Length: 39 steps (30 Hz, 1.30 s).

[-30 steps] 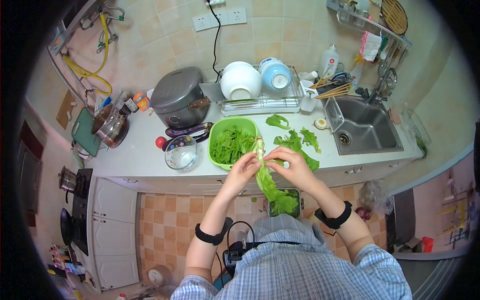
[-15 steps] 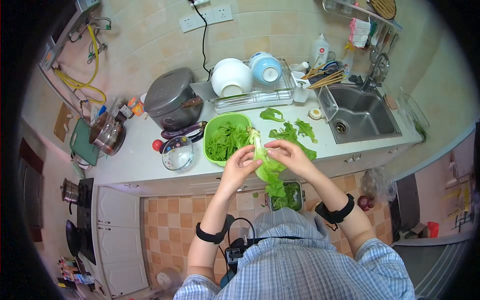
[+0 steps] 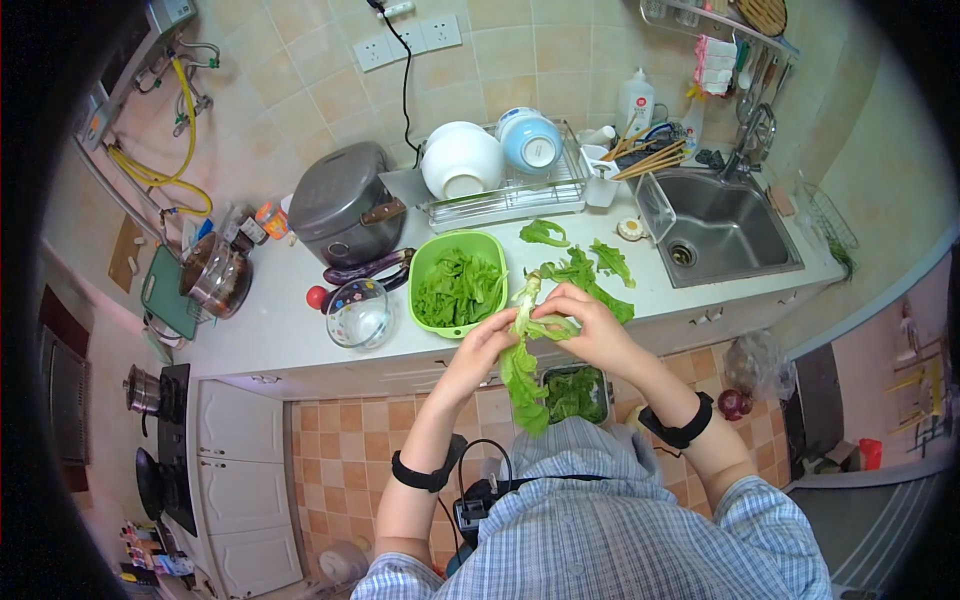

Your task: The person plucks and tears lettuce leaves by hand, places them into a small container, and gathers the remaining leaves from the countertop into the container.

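Note:
Just in front of the counter edge, my left hand (image 3: 480,352) grips a small head of leafy lettuce (image 3: 521,376) by its pale stem, the green leaves hanging down. My right hand (image 3: 592,326) pinches a leaf on the right side of the same head, bent outward from the stem. Left of the stem stands a light-green basin (image 3: 449,330) holding torn green leaves (image 3: 462,284). Several loose leaves (image 3: 577,271) lie on the counter beyond my right hand. My fingertips are partly hidden by the lettuce.
Below the counter edge is a bin (image 3: 604,402) with greens inside. A glass bowl (image 3: 357,317), eggplants (image 3: 362,268) and a tomato (image 3: 316,297) sit left of the basin. Behind are a rice cooker (image 3: 340,200) and a dish rack (image 3: 510,204); a sink (image 3: 735,230) is at right.
The lettuce has turned in my hands, and a leaf now bends to the right under my right hand. Its hanging part has shifted left and lower. My right hand has moved slightly right.

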### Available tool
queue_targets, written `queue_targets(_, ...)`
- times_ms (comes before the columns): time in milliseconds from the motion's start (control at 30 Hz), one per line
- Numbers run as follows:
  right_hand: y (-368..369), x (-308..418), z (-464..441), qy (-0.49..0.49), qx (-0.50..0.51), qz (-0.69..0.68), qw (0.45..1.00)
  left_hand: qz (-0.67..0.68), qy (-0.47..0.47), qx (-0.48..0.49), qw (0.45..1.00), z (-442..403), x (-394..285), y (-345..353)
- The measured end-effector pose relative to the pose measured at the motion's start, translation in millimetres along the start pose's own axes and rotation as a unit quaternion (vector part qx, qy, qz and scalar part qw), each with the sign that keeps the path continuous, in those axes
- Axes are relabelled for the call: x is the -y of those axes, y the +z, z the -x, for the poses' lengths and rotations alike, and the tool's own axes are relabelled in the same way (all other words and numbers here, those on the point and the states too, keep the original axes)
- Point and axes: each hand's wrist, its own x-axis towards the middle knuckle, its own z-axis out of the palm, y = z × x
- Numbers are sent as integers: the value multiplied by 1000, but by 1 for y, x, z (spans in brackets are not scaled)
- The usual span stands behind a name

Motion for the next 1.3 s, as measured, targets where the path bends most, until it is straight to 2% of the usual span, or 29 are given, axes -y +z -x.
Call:
queue_targets(233,3,0,-2,-30,-3,-9,999,-70,-7,-9,997,0,-6,2)
queue_targets(267,3,-5,-2,63,33,-111,991,-77,0,-4,997,1,-7,3)
queue_targets(300,1,-8,-2,155,69,-211,963,-84,6,0,996,2,-8,3)
queue_targets(333,-1,-9,-2,155,69,-211,963,-84,6,0,996,2,-8,3)
queue_targets(400,-5,-9,-3,221,140,-323,910,-93,13,13,996,2,-7,3)
queue_targets(433,-5,-9,-1,222,140,-323,909,-92,12,13,996,3,-7,3)
queue_targets(500,-6,-10,0,269,140,-469,829,-89,15,9,996,3,-8,3)
queue_targets(533,-7,-10,1,269,140,-469,829,-89,15,9,996,2,-7,0)
queue_targets(600,-11,-8,2,304,131,-522,786,-73,-16,-27,997,0,-4,-9)
queue_targets(733,-8,-6,-2,330,83,-520,783,-72,10,-91,993,2,1,-24)
queue_targets(800,-2,-5,-3,323,74,-585,740,-76,6,-104,992,6,-2,-32)
queue_targets(933,17,-17,-8,321,75,-603,727,-76,6,-151,986,18,4,-53)
queue_targets(1000,29,-33,-14,324,36,-588,740,-64,-2,-188,980,27,9,-66)
queue_targets(1133,55,-57,-35,383,57,-520,761,-11,-24,-212,977,46,21,-88)
queue_targets(1233,79,-62,-62,425,126,-468,765,-4,0,-211,977,60,26,-95)
queue_targets(1300,94,-68,-92,398,55,-490,774,33,30,-207,977,67,25,-92)
